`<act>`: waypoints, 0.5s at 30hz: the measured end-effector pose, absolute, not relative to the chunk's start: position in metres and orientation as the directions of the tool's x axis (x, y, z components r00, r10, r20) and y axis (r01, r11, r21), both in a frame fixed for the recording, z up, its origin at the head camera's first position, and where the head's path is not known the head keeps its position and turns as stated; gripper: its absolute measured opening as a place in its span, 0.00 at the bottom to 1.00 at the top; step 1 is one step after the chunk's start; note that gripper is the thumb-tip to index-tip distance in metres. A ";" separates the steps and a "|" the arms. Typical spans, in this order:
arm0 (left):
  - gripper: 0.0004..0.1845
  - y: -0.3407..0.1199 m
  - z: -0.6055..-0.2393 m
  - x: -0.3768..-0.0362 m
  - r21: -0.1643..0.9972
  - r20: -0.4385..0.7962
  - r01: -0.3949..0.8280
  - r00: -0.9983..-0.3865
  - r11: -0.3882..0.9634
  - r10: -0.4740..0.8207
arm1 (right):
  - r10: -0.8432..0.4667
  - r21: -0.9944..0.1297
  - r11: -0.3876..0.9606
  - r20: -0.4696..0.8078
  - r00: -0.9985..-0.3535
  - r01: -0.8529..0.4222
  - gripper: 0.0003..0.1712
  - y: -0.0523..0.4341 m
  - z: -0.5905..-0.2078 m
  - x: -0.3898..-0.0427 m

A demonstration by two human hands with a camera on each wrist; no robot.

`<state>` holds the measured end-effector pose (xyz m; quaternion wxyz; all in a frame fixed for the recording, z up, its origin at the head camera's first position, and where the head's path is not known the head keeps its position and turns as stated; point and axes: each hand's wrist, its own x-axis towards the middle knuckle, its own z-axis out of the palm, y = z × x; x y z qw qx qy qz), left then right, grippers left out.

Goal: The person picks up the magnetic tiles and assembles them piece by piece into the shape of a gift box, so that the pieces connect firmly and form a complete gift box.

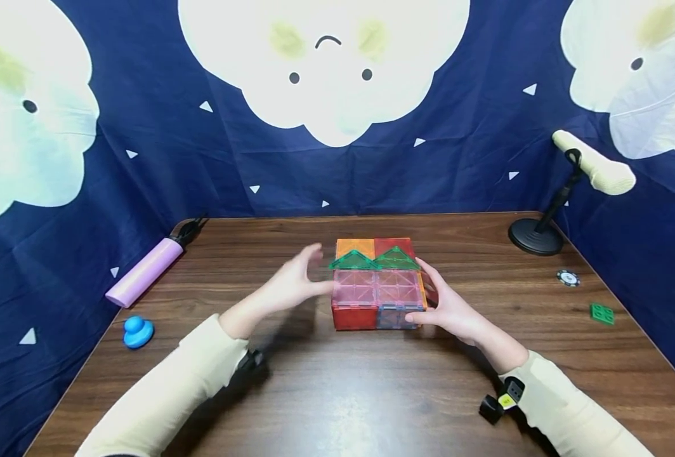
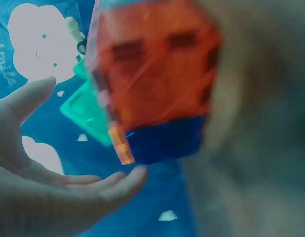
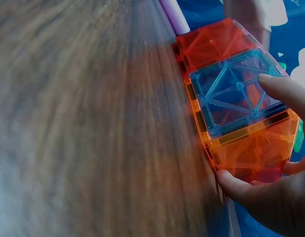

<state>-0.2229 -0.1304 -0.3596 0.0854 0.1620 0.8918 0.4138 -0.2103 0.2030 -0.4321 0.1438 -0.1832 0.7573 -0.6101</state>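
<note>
Two cream sleeves come in over the near edge of the table [image 1: 337, 393].

Right hand [image 1: 448, 308]: grasping the tile box [image 1: 379, 285] at its right end, thumb low at the near corner, fingers wrapped up the side. The right wrist view confirms it, with a fingertip on the blue panel and the thumb under the orange one.

Left hand [image 1: 288, 285]: released, fingers straight and spread, hovering just beside the box's left end. Contact looks absent, though motion blur in the head view leaves that uncertain.

The box sits at the middle of the table, flat on the wood. Build state, as judged: a low block two cells wide, walls and a pink clear top closed up. Two green triangles [image 1: 374, 260] stand along the top's far edge like a started roof; the rest of a roof, if meant, is not yet on. Panels are translucent red, orange, blue and pink with moulded cross ribs.

Farther off:
- a blue duck [image 1: 137, 331] and a purple tube [image 1: 146, 271] by the left edge
- a green brick [image 1: 602, 313], a small disc [image 1: 568, 278] and a black stand [image 1: 537, 236] toward the far right corner
</note>
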 end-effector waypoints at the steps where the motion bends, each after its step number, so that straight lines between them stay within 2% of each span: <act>1: 0.53 -0.132 -0.366 -0.218 0.804 -0.068 0.167 -0.928 0.571 0.367 | -0.450 -0.976 0.192 0.004 -0.893 -0.102 0.64 0.204 -0.432 -0.211; 4: 0.49 -0.133 -0.383 -0.209 0.901 -0.174 0.030 -0.890 0.434 0.423 | -0.442 -0.974 0.200 0.007 -0.897 -0.106 0.64 0.207 -0.433 -0.212; 8: 0.45 -0.132 -0.399 -0.205 0.957 -0.212 -0.086 -0.859 0.277 0.466 | -0.441 -0.973 0.202 0.012 -0.897 -0.112 0.64 0.202 -0.432 -0.215; 15: 0.45 -0.138 -0.401 -0.210 0.964 -0.235 -0.144 -0.860 0.225 0.454 | -0.445 -0.973 0.199 0.016 -0.895 -0.117 0.64 0.191 -0.430 -0.224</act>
